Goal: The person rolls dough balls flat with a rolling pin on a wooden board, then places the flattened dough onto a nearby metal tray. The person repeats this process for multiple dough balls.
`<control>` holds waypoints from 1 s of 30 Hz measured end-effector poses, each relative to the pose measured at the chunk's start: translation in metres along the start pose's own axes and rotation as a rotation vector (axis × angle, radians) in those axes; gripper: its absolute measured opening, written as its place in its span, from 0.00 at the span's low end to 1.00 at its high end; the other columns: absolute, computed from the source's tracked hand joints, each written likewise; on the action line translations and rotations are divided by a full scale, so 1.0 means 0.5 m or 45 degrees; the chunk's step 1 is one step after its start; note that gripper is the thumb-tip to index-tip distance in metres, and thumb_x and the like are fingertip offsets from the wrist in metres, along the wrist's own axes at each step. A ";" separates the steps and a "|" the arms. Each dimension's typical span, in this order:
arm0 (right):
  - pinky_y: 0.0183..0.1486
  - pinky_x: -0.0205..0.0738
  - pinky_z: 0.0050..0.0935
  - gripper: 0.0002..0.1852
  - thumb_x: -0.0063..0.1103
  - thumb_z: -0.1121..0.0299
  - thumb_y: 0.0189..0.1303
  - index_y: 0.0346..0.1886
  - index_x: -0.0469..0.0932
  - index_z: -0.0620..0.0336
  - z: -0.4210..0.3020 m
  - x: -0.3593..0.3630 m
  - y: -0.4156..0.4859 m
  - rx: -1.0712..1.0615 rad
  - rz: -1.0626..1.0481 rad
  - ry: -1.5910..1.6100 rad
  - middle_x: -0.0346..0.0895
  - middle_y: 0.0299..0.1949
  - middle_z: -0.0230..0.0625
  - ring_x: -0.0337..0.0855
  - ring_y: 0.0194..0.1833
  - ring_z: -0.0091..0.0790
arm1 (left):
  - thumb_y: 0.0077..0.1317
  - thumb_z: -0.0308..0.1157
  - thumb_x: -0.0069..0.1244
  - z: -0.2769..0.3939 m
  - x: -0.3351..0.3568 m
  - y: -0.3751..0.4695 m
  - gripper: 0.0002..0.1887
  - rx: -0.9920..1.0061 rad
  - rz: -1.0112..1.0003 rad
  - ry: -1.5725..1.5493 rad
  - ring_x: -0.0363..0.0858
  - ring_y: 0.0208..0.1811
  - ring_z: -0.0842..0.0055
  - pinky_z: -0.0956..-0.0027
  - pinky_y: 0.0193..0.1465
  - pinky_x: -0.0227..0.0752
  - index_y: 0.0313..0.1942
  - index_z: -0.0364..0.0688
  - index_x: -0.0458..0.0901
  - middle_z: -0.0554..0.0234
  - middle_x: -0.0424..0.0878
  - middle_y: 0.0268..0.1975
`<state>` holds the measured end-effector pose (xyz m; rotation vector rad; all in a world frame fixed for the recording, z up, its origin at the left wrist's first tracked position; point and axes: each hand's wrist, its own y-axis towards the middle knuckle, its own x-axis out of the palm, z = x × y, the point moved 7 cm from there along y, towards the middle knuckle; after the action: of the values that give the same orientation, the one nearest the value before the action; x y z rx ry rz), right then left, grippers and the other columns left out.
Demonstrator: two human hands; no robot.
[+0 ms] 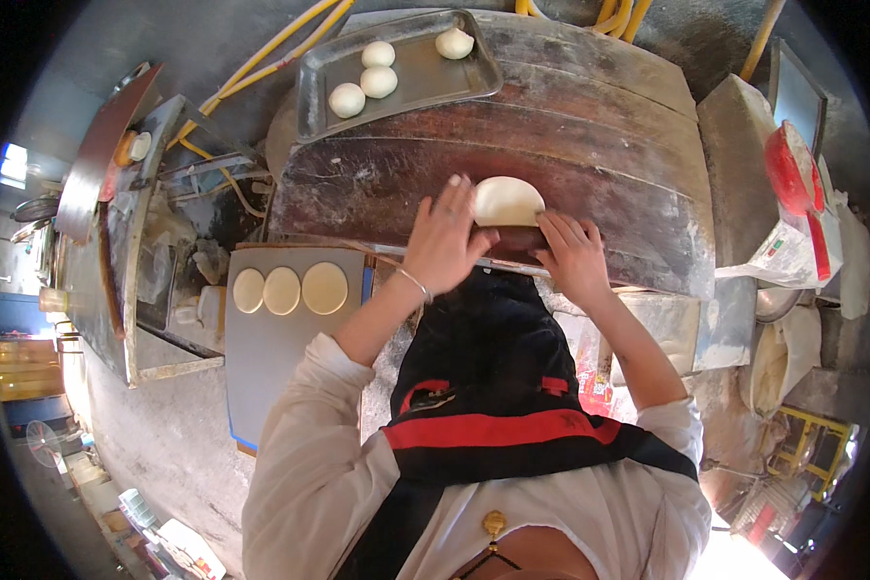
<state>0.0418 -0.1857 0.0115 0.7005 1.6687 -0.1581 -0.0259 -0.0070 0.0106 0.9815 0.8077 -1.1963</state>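
A flat, pale piece of dough (509, 201) lies on the floured dark wooden worktable (406, 156). Its far edge is rounded and its near edge looks straight, bordered by a dark strip that I cannot tell from the tabletop or a rolling pin. My left hand (448, 235) is stretched flat beside the dough's left edge, thumb apart from the fingers. At the right edge, the fingertips of my right hand (574, 254) touch or nearly touch the dough. Both palms' undersides are hidden.
A metal baking tray (413, 107) at the far side carries several dough balls (378, 82). To the left, three dough rounds (325, 288) lie on a grey board (290, 384). A red scoop (794, 170) rests over a white sack (783, 250) at the right. Yellow hoses (261, 58) run behind.
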 end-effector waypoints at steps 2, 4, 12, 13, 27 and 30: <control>0.69 0.56 0.58 0.31 0.58 0.58 0.64 0.69 0.66 0.57 0.016 0.040 0.052 0.068 -0.048 -0.247 0.62 0.72 0.40 0.59 0.74 0.40 | 0.72 0.55 0.43 -0.011 0.041 0.005 0.40 0.044 -0.157 0.279 0.50 0.79 0.58 0.50 0.78 0.45 0.70 0.28 0.60 0.45 0.56 0.76; 0.72 0.49 0.64 0.32 0.51 0.54 0.69 0.73 0.61 0.56 0.061 0.075 0.121 0.183 -0.111 -0.358 0.52 0.77 0.39 0.49 0.78 0.39 | 0.74 0.53 0.39 -0.066 0.052 0.083 0.38 0.029 -0.074 0.219 0.51 0.79 0.62 0.53 0.78 0.45 0.71 0.29 0.59 0.47 0.54 0.77; 0.73 0.38 0.74 0.36 0.39 0.45 0.74 0.78 0.52 0.56 0.225 0.048 0.327 0.503 0.237 -0.504 0.43 0.81 0.32 0.39 0.81 0.37 | 0.76 0.49 0.40 -0.160 0.042 0.338 0.31 -0.213 -0.156 -0.121 0.63 0.74 0.62 0.58 0.74 0.59 0.67 0.33 0.67 0.47 0.67 0.71; 0.73 0.37 0.74 0.36 0.40 0.45 0.73 0.77 0.53 0.56 0.216 0.048 0.314 0.466 0.226 -0.447 0.44 0.80 0.32 0.40 0.81 0.37 | 0.74 0.50 0.42 -0.138 0.028 0.322 0.33 -0.138 -0.073 0.007 0.62 0.74 0.61 0.57 0.74 0.59 0.68 0.31 0.66 0.45 0.66 0.71; 0.58 0.66 0.42 0.29 0.72 0.66 0.47 0.55 0.75 0.55 -0.029 0.010 -0.029 0.019 0.202 -0.076 0.78 0.52 0.31 0.78 0.55 0.35 | 0.64 0.43 0.59 -0.058 0.060 0.029 0.23 -0.352 -0.176 -0.318 0.79 0.56 0.59 0.55 0.59 0.70 0.51 0.35 0.79 0.54 0.84 0.51; 0.57 0.67 0.40 0.28 0.73 0.67 0.45 0.53 0.76 0.54 -0.044 0.006 -0.073 0.032 0.195 -0.056 0.79 0.50 0.30 0.79 0.53 0.34 | 0.56 0.50 0.66 -0.050 0.016 0.164 0.26 -0.293 0.255 -0.025 0.84 0.46 0.59 0.56 0.53 0.76 0.45 0.38 0.84 0.52 0.87 0.43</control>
<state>0.0039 -0.2036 0.0041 0.8349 1.5667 -0.0848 0.0559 0.0197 0.0089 0.8384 0.7926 -0.9175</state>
